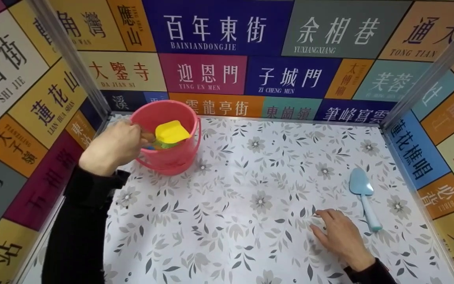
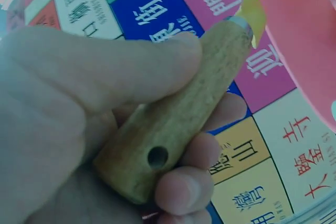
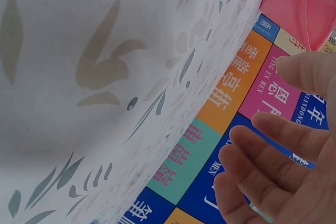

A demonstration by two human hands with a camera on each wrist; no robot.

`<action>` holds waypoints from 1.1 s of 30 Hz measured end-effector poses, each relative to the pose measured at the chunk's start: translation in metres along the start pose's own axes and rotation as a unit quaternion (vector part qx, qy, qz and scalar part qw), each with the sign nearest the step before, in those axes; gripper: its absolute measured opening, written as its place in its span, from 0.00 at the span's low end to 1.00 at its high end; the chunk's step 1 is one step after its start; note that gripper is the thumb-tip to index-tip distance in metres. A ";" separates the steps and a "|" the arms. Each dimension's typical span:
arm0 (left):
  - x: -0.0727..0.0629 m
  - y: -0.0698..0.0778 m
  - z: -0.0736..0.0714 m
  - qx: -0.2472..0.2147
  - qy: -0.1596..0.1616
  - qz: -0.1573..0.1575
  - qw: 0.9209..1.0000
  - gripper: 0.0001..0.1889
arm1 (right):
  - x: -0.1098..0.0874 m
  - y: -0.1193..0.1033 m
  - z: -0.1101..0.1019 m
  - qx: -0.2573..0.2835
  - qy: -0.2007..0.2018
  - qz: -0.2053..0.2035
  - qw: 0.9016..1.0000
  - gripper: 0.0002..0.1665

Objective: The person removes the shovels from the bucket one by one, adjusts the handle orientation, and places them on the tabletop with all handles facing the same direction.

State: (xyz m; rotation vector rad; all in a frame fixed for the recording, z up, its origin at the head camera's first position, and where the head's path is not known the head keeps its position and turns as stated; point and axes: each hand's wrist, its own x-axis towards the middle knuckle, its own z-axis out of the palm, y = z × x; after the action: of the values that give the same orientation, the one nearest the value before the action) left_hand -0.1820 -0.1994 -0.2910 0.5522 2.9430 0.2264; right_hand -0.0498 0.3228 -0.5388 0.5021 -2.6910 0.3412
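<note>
My left hand grips the wooden handle of a small shovel with a yellow blade, the thumb lying along the handle and the fingers curled beneath. That blade is at the mouth of a pink bucket, at the back left of the table. Bits of green and blue show inside the bucket, mostly hidden by the blade and hand. My right hand hovers low over the tabletop at the front right, fingers loosely bent and holding nothing. Nearest to it, on its right, lies a light blue trowel.
The table has a white covering with grey flowers and leaves. Upright panels with coloured Chinese street-name blocks enclose it at the back, left and right. The bucket's handle hangs down around its side.
</note>
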 end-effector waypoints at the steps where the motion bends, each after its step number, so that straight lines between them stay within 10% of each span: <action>1: -0.001 0.002 0.001 -0.003 -0.001 -0.003 1.000 0.15 | 0.000 0.000 0.000 0.001 -0.003 0.005 1.000 0.23; 5: -0.003 0.008 0.008 -0.011 0.004 -0.016 1.000 0.17 | 0.001 0.000 0.000 0.007 -0.008 0.017 1.000 0.22; 14: -0.009 0.019 0.047 -0.013 0.116 0.063 0.991 0.14 | 0.003 -0.001 -0.003 0.022 -0.008 0.037 0.999 0.22; 22: -0.007 0.041 0.114 -0.007 0.228 0.145 0.963 0.11 | 0.005 -0.001 -0.002 0.026 0.013 0.026 0.999 0.22; 33: 0.007 0.070 0.205 -0.079 0.278 0.186 0.939 0.10 | 0.009 -0.006 0.005 0.048 0.021 0.017 0.999 0.22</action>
State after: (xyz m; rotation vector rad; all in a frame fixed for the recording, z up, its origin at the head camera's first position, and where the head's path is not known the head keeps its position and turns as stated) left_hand -0.1307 -0.1076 -0.4801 1.1899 3.2623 0.7679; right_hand -0.0570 0.3131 -0.5388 0.4726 -2.6543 0.4857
